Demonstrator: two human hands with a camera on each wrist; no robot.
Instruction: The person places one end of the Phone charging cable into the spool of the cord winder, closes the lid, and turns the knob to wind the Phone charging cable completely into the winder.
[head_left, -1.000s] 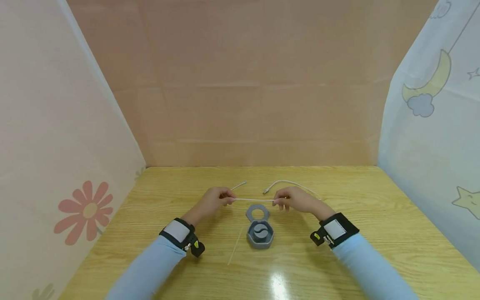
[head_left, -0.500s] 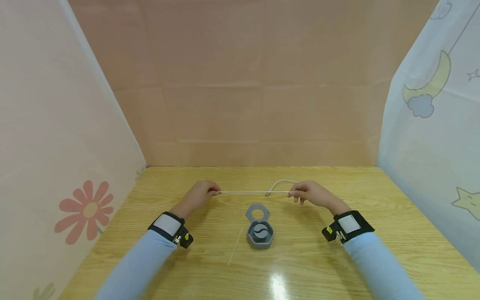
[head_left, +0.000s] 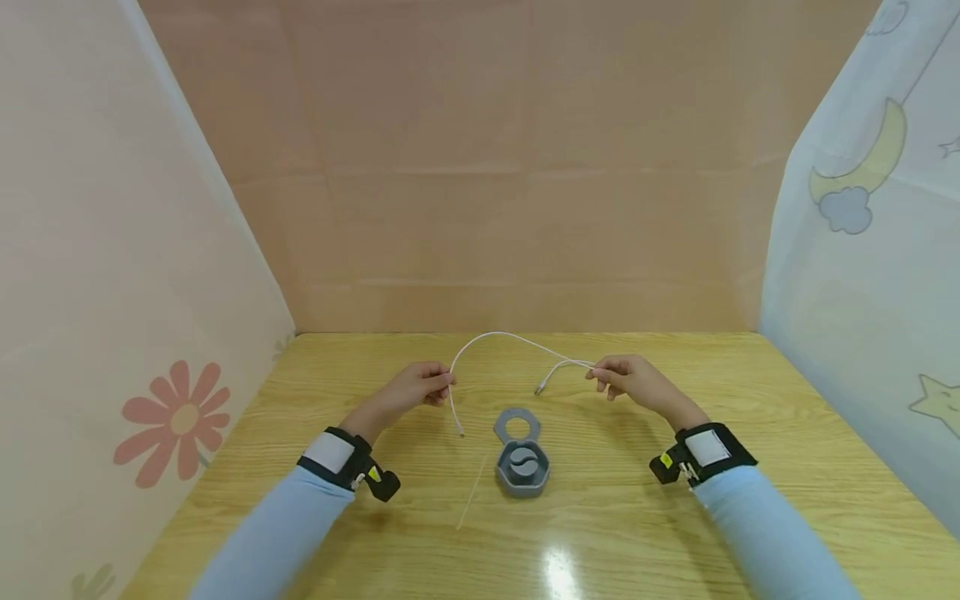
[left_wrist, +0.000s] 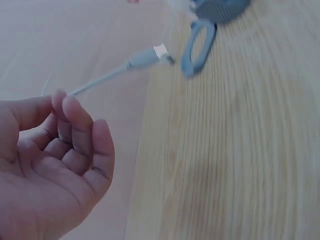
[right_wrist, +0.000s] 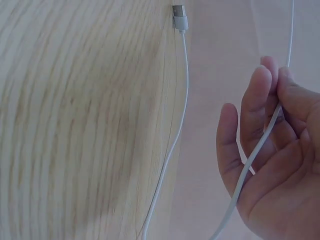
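Both hands pinch the white cable [head_left: 510, 337]: left hand [head_left: 411, 388] and right hand [head_left: 626, 379] now sit closer together above the bench [head_left: 750, 433]. Earlier taut, it now bows upward, slack, ends dangling beside the grey case [head_left: 521, 454], which stays put.

White cable [head_left: 495, 337], grey holder [head_left: 521, 461], yellow wood-grain table [head_left: 750, 433] (glossy), light-blue sleeves [head_left: 285, 525].

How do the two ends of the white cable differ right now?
The left end hangs straight down from the left hand, its plug just above the table. The right end slants down and left from the right hand, higher and farther back. Both are free plugs on one white cable.
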